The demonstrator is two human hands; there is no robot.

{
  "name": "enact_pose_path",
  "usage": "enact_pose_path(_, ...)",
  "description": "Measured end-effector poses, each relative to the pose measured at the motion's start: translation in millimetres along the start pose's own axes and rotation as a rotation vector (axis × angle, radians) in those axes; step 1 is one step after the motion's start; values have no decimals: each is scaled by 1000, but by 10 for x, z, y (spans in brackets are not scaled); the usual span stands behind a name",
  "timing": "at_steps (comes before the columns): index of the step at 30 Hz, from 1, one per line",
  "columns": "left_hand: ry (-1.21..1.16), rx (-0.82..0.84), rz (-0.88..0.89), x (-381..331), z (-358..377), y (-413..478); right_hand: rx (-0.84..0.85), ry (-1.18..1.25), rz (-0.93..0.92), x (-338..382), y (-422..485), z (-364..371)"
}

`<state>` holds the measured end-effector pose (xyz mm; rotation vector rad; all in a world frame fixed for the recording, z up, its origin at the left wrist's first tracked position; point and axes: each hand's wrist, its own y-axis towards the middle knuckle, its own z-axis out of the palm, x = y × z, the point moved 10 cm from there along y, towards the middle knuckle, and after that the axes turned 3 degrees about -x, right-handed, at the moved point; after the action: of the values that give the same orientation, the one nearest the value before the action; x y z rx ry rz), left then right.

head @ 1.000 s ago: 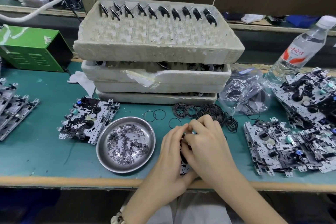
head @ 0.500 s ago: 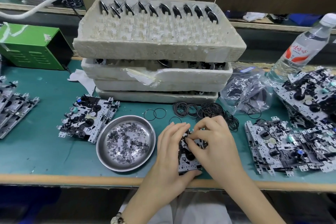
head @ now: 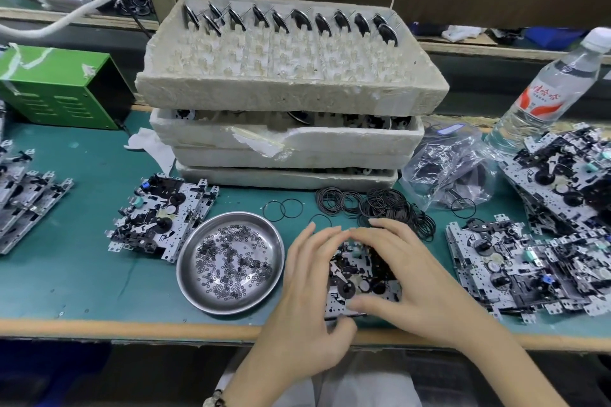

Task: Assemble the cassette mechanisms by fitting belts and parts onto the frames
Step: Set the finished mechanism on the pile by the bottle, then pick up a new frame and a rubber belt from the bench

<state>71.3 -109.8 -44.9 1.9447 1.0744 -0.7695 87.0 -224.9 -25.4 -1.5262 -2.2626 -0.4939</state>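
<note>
Steel-and-black mechanisms (head: 26, 195) sit stacked far left. 1 finished-looking unit (head: 162, 218) lies just beside the steel dish (head: 231, 215) of small washers. Left hand (head: 307, 291) cups the left edge of the frame (head: 360, 277), fingers curved over it, thumb tucked at the near edge. Right hand (head: 413, 277) arches over the right side, fingertips at the far edge, thumb pressing the near plate. So both hands grip the same frame; can't tell if a belt is under the fingers. Step looks like seating parts on this frame, batch roughly mid-way judging by the piles on both sides. Next move probably needs 1 belt from the loose belts (head: 380, 205) just behind the fingertips: free the right hand, pin the frame with the left, stretch the belt over the pulleys with no twist. Frame lies flat, parts side up, on the green mat (head: 82, 274) near the bench's front edge. Teal roller end points away from the person, perforated plate end toward them. Long axis looks near-to-far, roughly square to the bench edge, but the hands hide both sides, so low confidence. Unbuilt pile (head: 529, 268) sits to its right.
</note>
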Motion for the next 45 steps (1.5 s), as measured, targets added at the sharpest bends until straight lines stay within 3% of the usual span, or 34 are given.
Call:
enact_pose_path(8,-63,6,4,-31,-15,-14,174,-217,-140,-3,-48,167)
enact_pose_path(14,-98,2,5,1,-9,-13,185,-177,-183,77,14,164)
enact_pose_path(19,-107,-1,13,9,-12,-10,128,-16,-93,73,45,122)
enact_pose_path(23,-109,-17,28,-3,-36,-5,-32,20,2,-38,-117,-121)
enact_pose_path(27,-92,-23,31,-15,-35,5,-338,-98,148,-257,-413,-655)
enact_pose_path(32,-51,-19,30,-24,-19,1,-665,-154,597,-859,-876,-1196)
enact_pose_path(36,-49,-20,14,-21,-27,1,-660,-230,814,-1138,-1020,-1191)
enact_pose_path(45,-40,-25,7,-18,-35,-4,-673,-457,731,-1002,-1006,-1020)
